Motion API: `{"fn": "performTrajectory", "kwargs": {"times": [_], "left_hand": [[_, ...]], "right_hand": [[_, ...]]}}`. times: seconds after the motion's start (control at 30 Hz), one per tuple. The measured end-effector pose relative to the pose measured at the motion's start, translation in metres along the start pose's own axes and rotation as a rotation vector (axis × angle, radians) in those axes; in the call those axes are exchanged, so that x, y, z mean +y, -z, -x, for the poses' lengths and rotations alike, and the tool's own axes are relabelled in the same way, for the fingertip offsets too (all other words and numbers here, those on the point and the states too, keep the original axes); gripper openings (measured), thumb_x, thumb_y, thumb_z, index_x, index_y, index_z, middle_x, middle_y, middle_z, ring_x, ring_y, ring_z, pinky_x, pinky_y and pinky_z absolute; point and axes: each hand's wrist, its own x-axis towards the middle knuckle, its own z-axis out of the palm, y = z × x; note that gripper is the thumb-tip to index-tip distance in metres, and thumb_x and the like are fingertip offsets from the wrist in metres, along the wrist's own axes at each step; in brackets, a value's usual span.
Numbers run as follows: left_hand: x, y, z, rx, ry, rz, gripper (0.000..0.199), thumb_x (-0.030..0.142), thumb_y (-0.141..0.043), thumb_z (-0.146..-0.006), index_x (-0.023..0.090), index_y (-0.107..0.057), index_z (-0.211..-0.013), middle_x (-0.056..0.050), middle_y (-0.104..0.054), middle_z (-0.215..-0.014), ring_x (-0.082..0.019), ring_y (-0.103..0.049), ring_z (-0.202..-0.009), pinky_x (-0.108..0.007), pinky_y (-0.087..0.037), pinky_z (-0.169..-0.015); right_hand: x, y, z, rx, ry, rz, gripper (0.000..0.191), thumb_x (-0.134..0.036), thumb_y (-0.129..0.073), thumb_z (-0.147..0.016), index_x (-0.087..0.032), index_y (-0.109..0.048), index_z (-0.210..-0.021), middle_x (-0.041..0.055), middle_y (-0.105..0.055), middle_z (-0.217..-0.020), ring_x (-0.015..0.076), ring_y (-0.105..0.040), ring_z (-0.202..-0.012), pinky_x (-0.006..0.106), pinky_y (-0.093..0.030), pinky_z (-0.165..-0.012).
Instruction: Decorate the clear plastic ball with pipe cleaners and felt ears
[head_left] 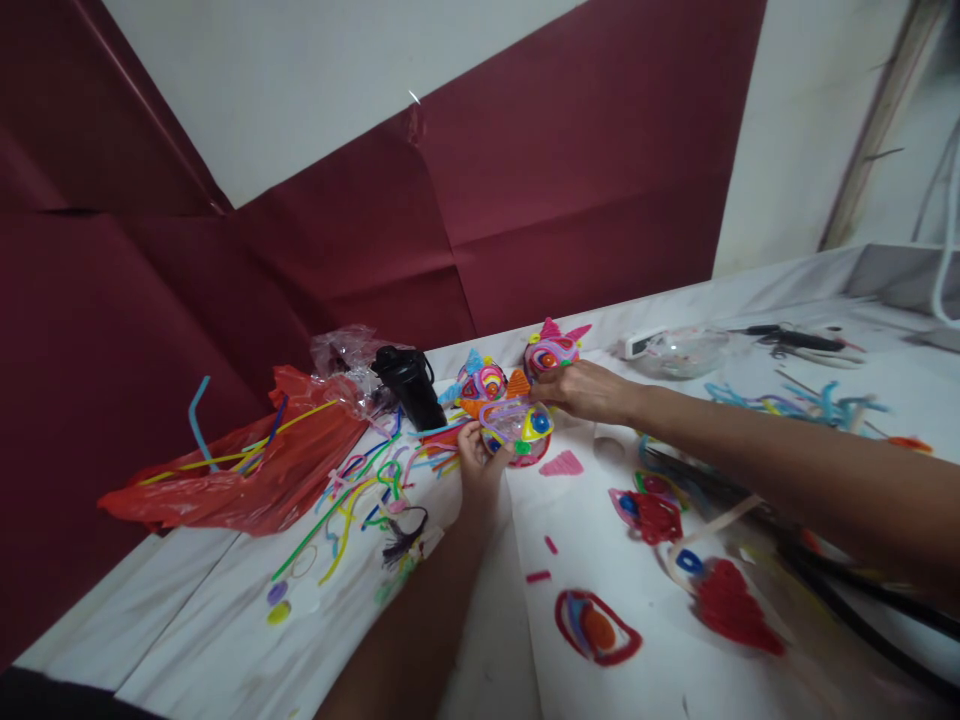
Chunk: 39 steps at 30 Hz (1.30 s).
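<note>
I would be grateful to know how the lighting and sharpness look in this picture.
Head view: dim overall, with pale glints on the crumpled clear plastic; head view, lower right: the large red piece is visibly blurred; head view, centre: the left hand and colourful figure are clearer, though fine detail stays soft.

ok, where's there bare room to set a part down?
Near-left white marbled tabletop between the round yellow disc and left forearm; white paper between the flat pink triangle and small magenta strips. Crowded: coloured fuzzy stems between the crumpled red plastic bag and left hand.
</note>
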Motion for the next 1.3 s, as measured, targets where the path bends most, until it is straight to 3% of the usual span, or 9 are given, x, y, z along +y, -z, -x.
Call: {"fn": "performTrajectory", "kwargs": {"times": [0.2, 0.43, 0.57, 0.67, 1.0, 1.2, 1.3], "left_hand": [[-0.002, 0.001, -0.001, 0.015, -0.009, -0.017, 0.054, 0.032, -0.080, -0.065, 0.034, -0.054, -0.112, -0.002, -0.067, -0.114, -0.024, -0.065, -0.110, -0.043, -0.053, -0.093], [0.003, -0.002, 0.000, 0.028, -0.012, -0.033, 0.050, 0.033, -0.080, -0.064, 0.037, -0.055, -0.108, 0.000, -0.069, -0.113, -0.024, -0.066, -0.105, -0.041, -0.054, -0.091], [0.002, -0.002, 0.000, 0.016, -0.017, -0.039, 0.056, 0.032, -0.079, -0.063, 0.031, -0.053, -0.113, -0.004, -0.067, -0.115, -0.025, -0.066, -0.107, -0.041, -0.054, -0.091], [0.000, -0.001, -0.001, 0.006, -0.016, -0.020, 0.055, 0.032, -0.080, -0.065, 0.032, -0.053, -0.113, -0.004, -0.066, -0.116, -0.024, -0.065, -0.109, -0.041, -0.053, -0.093], [0.001, -0.002, 0.000, 0.020, -0.013, -0.003, 0.051, 0.030, -0.081, -0.066, 0.036, -0.056, -0.109, -0.003, -0.067, -0.115, -0.026, -0.064, -0.109, -0.044, -0.051, -0.095], [0.002, -0.002, 0.001, 0.018, 0.005, -0.015, 0.051, 0.034, -0.079, -0.067, 0.036, -0.053, -0.110, 0.000, -0.067, -0.115, -0.024, -0.065, -0.108, -0.040, -0.053, -0.093], [0.004, -0.003, 0.001, 0.014, 0.004, -0.018, 0.054, 0.033, -0.078, -0.066, 0.031, -0.050, -0.112, -0.004, -0.066, -0.116, -0.023, -0.065, -0.108, -0.037, -0.052, -0.091]], "right_hand": [[-0.003, -0.002, -0.002, -0.030, -0.079, 0.035, 0.032, -0.008, -0.052, -0.090, -0.020, -0.073, -0.110, 0.0101, -0.073, -0.101, 0.0199, -0.063, -0.080, 0.029, -0.026, -0.058], [-0.011, 0.001, 0.000, -0.061, -0.096, 0.083, 0.040, -0.004, -0.049, -0.091, -0.020, -0.070, -0.121, 0.0111, -0.072, -0.107, 0.0200, -0.064, -0.082, 0.029, -0.027, -0.058], [-0.014, 0.002, 0.000, -0.086, -0.096, 0.127, 0.039, -0.004, -0.048, -0.092, -0.020, -0.070, -0.120, 0.0114, -0.072, -0.105, 0.0209, -0.065, -0.083, 0.029, -0.026, -0.057], [-0.016, 0.003, 0.001, -0.093, -0.087, 0.175, 0.038, -0.004, -0.046, -0.093, -0.019, -0.070, -0.119, 0.0116, -0.071, -0.102, 0.0213, -0.065, -0.081, 0.030, -0.026, -0.056], [-0.013, -0.009, 0.002, -0.018, -0.026, 0.229, 0.029, -0.010, -0.047, -0.097, -0.020, -0.070, -0.111, 0.0108, -0.071, -0.095, 0.0202, -0.062, -0.078, 0.030, -0.026, -0.059], [-0.016, -0.005, 0.005, 0.021, -0.097, 0.136, 0.026, -0.017, -0.047, -0.098, -0.019, -0.070, -0.110, 0.0100, -0.071, -0.096, 0.0190, -0.061, -0.074, 0.030, -0.024, -0.056], [-0.017, -0.003, 0.006, 0.093, -0.122, 0.045, 0.025, -0.021, -0.047, -0.099, -0.017, -0.070, -0.109, 0.0107, -0.072, -0.098, 0.0192, -0.062, -0.075, 0.029, -0.028, -0.057]]}}
